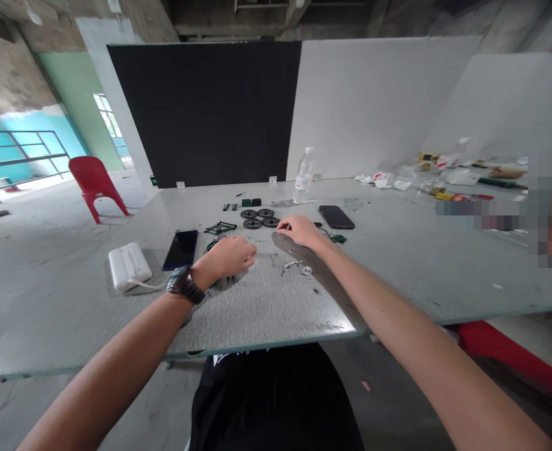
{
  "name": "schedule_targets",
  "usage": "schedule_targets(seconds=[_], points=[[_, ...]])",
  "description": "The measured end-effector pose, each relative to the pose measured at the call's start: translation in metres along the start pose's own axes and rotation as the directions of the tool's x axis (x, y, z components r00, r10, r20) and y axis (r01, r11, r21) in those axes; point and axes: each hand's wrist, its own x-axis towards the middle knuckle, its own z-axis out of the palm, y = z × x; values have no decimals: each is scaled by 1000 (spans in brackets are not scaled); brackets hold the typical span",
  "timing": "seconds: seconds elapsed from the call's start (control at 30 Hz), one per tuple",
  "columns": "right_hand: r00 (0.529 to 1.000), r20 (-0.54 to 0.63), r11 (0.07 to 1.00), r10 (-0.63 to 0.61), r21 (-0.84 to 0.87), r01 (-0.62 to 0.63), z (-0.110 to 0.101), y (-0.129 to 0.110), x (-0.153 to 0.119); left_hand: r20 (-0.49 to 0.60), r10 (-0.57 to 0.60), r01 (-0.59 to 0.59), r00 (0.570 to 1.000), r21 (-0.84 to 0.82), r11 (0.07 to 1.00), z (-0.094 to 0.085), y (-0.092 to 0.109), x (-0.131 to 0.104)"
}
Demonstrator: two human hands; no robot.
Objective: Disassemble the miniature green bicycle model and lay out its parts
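My left hand hovers low over the tabletop with curled fingers; whatever is in it, if anything, is hidden. Under and beside it lie dark green and black small parts, partly covered. My right hand has its fingertips pinched together at the table, just right of several black spoked wheels; what they grip is too small to make out. A dark green miniature bicycle frame lies left of the wheels. Nearer me, between my forearms, are a silvery metal part and a small pale ring.
A dark phone and a white power bank with a cable lie left. Behind stand a clear bottle and a black panel. Another phone and green parts lie right. A person is at the far right.
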Motion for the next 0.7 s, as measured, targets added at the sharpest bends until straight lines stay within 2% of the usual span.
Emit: schedule_targets(seconds=[0.17,0.3,0.37,0.43,0.47,0.53,0.6,0.67,0.7], points=[[1000,-4,1000,1,10,-1,0,1,0,-21,-11,11,1000,-1,1000,-4,4,-2],[999,-26,998,22,53,-21,-3,1,-3,-94,-23,22,995,-8,1000,-21,3,-4],[999,-33,997,32,73,-30,-6,3,-5,-197,-37,29,980,-41,999,-36,3,-7],[999,-46,996,30,86,-26,-10,6,-6,-323,-36,2,946,-106,994,-53,7,-14],[998,-61,996,23,88,-18,-13,9,-6,-376,-20,-35,927,-138,990,-62,12,-20],[993,-113,997,21,82,-12,-20,17,-6,-451,88,-207,888,-223,952,-77,25,-39],[982,-183,997,44,65,-33,-29,28,-7,-527,208,-391,824,-263,882,-88,41,-66],[970,-230,997,80,42,-72,-37,40,-10,-591,223,-437,775,-248,865,-96,53,-97],[966,-240,995,95,34,-90,-41,45,-11,-558,240,-415,794,-210,885,-99,57,-111]])
